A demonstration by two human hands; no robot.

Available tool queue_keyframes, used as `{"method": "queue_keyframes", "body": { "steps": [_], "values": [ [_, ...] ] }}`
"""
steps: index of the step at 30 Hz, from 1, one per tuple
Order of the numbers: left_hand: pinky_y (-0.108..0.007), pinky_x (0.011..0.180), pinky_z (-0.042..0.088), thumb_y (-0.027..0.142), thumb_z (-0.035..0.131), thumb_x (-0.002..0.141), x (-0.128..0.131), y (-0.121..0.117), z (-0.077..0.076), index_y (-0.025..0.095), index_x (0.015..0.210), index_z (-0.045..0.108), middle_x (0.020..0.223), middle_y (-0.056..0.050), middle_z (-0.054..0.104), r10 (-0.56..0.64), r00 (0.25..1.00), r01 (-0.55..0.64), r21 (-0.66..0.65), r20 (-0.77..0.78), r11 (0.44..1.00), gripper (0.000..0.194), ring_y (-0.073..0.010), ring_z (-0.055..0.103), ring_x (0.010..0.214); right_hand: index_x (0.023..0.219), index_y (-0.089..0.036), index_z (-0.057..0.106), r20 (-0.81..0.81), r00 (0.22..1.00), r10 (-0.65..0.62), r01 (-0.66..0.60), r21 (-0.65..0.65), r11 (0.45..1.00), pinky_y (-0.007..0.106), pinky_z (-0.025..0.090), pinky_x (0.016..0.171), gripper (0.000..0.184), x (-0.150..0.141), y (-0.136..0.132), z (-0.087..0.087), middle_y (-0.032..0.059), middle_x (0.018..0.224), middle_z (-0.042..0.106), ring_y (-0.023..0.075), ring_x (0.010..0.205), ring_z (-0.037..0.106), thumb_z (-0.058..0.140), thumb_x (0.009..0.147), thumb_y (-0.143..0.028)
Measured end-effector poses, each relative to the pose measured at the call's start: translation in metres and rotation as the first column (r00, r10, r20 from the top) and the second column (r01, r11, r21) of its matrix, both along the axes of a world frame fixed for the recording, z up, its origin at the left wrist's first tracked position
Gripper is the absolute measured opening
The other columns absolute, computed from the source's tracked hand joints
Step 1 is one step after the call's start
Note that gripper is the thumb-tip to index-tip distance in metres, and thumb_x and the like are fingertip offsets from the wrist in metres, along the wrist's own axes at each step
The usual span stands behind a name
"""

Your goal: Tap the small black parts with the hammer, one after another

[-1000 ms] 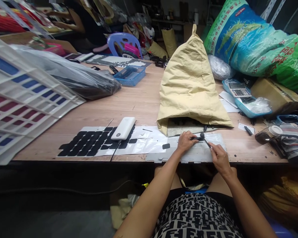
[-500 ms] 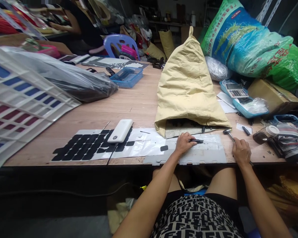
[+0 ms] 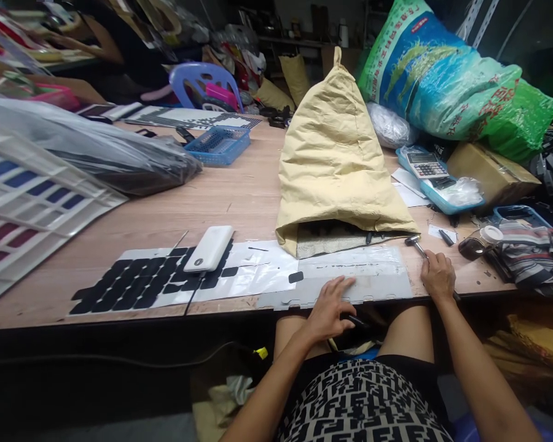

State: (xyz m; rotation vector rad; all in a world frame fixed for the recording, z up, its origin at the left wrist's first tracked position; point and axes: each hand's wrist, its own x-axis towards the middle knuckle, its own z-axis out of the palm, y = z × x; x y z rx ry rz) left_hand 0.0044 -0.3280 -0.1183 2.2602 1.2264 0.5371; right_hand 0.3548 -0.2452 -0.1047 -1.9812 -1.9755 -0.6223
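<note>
My right hand (image 3: 437, 276) is closed around the handle of a small hammer (image 3: 413, 240), its metal head resting near the mouth of the yellow cloth bag (image 3: 341, 166). My left hand (image 3: 330, 310) is over the table's front edge, fingers spread apart above the translucent plastic mat (image 3: 373, 285). Just off its thumb, below the edge, is a slim black piece (image 3: 358, 321), blurred; it looks loose from the fingers. Several dark pieces lie within the bag's open mouth. A small black pad (image 3: 295, 277) lies at the mat's left end.
To the left, a white power bank (image 3: 209, 248) lies on a sheet of black adhesive pads (image 3: 124, 285). A white crate (image 3: 41, 202) and a blue basket (image 3: 219, 146) stand farther left. A calculator (image 3: 426, 166), a jar (image 3: 474, 245) and striped cloth (image 3: 534, 255) are on the right.
My left hand has drawn back from the mat to the table's front edge, its fingers opening and the black piece coming away. My right hand keeps the hammer in nearly the same place.
</note>
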Motion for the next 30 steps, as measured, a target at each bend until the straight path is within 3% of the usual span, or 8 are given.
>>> {"method": "queue_keyframes", "body": {
  "steps": [4, 8, 11, 14, 18, 24, 27, 30],
  "values": [
    [-0.062, 0.123, 0.024, 0.022, 0.089, 0.068, 0.010, -0.022, -0.014, 0.027, 0.086, 0.080, 0.169, -0.003, 0.027, 0.057, 0.992, -0.039, 0.148, -0.115, 0.988, 0.021, -0.0402, 0.027, 0.153, 0.122, -0.020, 0.068, -0.007, 1.000, -0.006, 0.006, 0.001, 1.000, 0.033, 0.030, 0.072, 0.033, 0.000, 0.000, -0.001, 0.0090, 0.094, 0.060, 0.0226, 0.084, 0.046, 0.048, 0.097, -0.026],
    [-0.065, 0.121, 0.026, 0.023, 0.091, 0.066, 0.016, -0.028, -0.023, 0.027, 0.090, 0.079, 0.169, -0.004, 0.028, 0.107, 0.987, -0.079, 0.211, -0.124, 0.974, 0.027, -0.0415, 0.028, 0.153, 0.122, -0.020, 0.069, 0.003, 1.000, -0.008, 0.008, 0.019, 1.000, 0.033, 0.031, 0.073, 0.032, 0.000, 0.000, -0.002, 0.0089, 0.093, 0.060, 0.0229, 0.085, 0.047, 0.048, 0.098, -0.026],
    [-0.065, 0.119, 0.028, 0.030, 0.093, 0.065, 0.019, -0.032, -0.019, 0.027, 0.088, 0.079, 0.165, -0.005, 0.036, 0.133, 0.990, -0.118, 0.221, -0.054, 0.968, 0.027, -0.0424, 0.032, 0.150, 0.121, -0.021, 0.069, 0.014, 1.000, -0.011, 0.011, 0.027, 1.000, 0.033, 0.030, 0.073, 0.032, 0.000, 0.000, -0.003, 0.0088, 0.093, 0.061, 0.0232, 0.085, 0.046, 0.048, 0.098, -0.026],
    [-0.057, 0.112, 0.038, 0.035, 0.088, 0.072, 0.024, -0.025, -0.005, 0.027, 0.086, 0.078, 0.147, -0.006, 0.058, 0.178, 0.979, -0.198, 0.232, 0.102, 0.952, 0.019, -0.0365, 0.048, 0.137, 0.122, -0.020, 0.069, 0.007, 1.000, -0.014, 0.014, 0.019, 1.000, 0.033, 0.030, 0.073, 0.032, 0.000, 0.000, -0.003, 0.0089, 0.093, 0.060, 0.0228, 0.085, 0.046, 0.048, 0.098, -0.026],
    [-0.042, 0.094, 0.048, 0.036, 0.072, 0.088, 0.044, 0.030, 0.020, 0.024, 0.093, 0.075, 0.102, -0.006, 0.073, 0.335, 0.913, -0.380, 0.189, 0.233, 0.905, 0.013, -0.0256, 0.062, 0.102, 0.122, -0.020, 0.068, -0.010, 1.000, -0.016, 0.016, 0.009, 1.000, 0.033, 0.030, 0.072, 0.033, -0.001, 0.000, -0.003, 0.0092, 0.093, 0.059, 0.0226, 0.084, 0.045, 0.047, 0.097, -0.024],
    [-0.044, 0.091, 0.044, 0.046, 0.071, 0.085, 0.091, 0.145, 0.035, 0.020, 0.098, 0.070, 0.105, -0.013, 0.070, 0.640, 0.765, -0.637, -0.059, 0.077, 0.768, 0.029, -0.0328, 0.056, 0.107, 0.122, -0.019, 0.067, -0.021, 1.000, 0.001, -0.001, -0.003, 1.000, 0.034, 0.031, 0.072, 0.034, -0.002, -0.002, 0.000, 0.0099, 0.093, 0.058, 0.0230, 0.084, 0.044, 0.048, 0.095, -0.024],
    [-0.047, 0.093, 0.040, 0.042, 0.071, 0.083, 0.098, 0.170, 0.028, 0.019, 0.096, 0.067, 0.110, -0.015, 0.069, 0.658, 0.753, -0.657, -0.084, -0.023, 0.749, 0.026, -0.0361, 0.052, 0.113, 0.122, -0.020, 0.067, -0.025, 1.000, 0.009, -0.009, -0.005, 1.000, 0.034, 0.031, 0.073, 0.034, -0.002, -0.003, 0.001, 0.0099, 0.093, 0.057, 0.0233, 0.085, 0.044, 0.049, 0.094, -0.023],
    [-0.046, 0.093, 0.039, 0.031, 0.068, 0.085, 0.084, 0.165, 0.021, 0.021, 0.093, 0.068, 0.108, -0.012, 0.070, 0.615, 0.787, -0.617, -0.062, -0.041, 0.785, 0.013, -0.0336, 0.052, 0.111, 0.122, -0.020, 0.067, -0.026, 1.000, 0.004, -0.004, 0.001, 1.000, 0.034, 0.031, 0.073, 0.034, -0.002, -0.002, 0.000, 0.0095, 0.093, 0.057, 0.0231, 0.085, 0.044, 0.049, 0.093, -0.023]
  ]
}}
